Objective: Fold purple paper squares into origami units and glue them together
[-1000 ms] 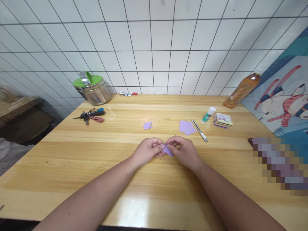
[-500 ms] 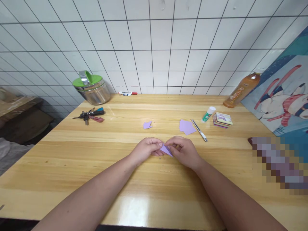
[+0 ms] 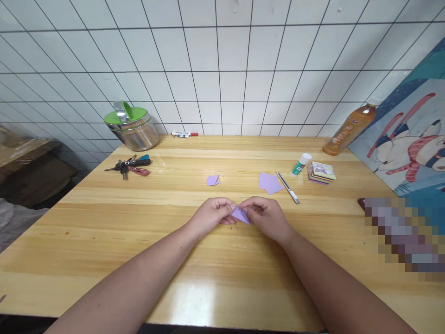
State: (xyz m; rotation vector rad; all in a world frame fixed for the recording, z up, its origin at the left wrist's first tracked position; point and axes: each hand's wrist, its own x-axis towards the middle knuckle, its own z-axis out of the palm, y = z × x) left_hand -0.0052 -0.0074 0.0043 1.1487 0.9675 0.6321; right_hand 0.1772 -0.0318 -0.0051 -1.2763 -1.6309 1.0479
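Observation:
A small folded piece of purple paper (image 3: pixel 240 215) is held between my two hands above the table, its pointed end slanting down to the right. My left hand (image 3: pixel 216 211) pinches its left end, thumb on top and fingers beneath. With thumb and fingertips, my right hand (image 3: pixel 266 215) grips its upper right edge. Part of the paper is hidden by the fingers. Beyond my hands lies a small folded purple paper piece (image 3: pixel 212 180). To its right rests a little stack of purple paper sheets (image 3: pixel 270 183), with a utility knife (image 3: pixel 288 188) beside it.
A glue stick (image 3: pixel 301 165) stands near a block of coloured paper (image 3: pixel 321 172). Behind are a tea bottle (image 3: pixel 349 130) and a picture board (image 3: pixel 413 139). At left are keys (image 3: pixel 130 166), a green-lidded steel pot (image 3: pixel 132 130) and a marker (image 3: pixel 184 134). A pixelated object (image 3: pixel 403 236) lies at right.
The folded purple paper has turned slightly, so more of its face shows. My right fingers have shifted a little along its edge. Both hands stay in nearly the same place.

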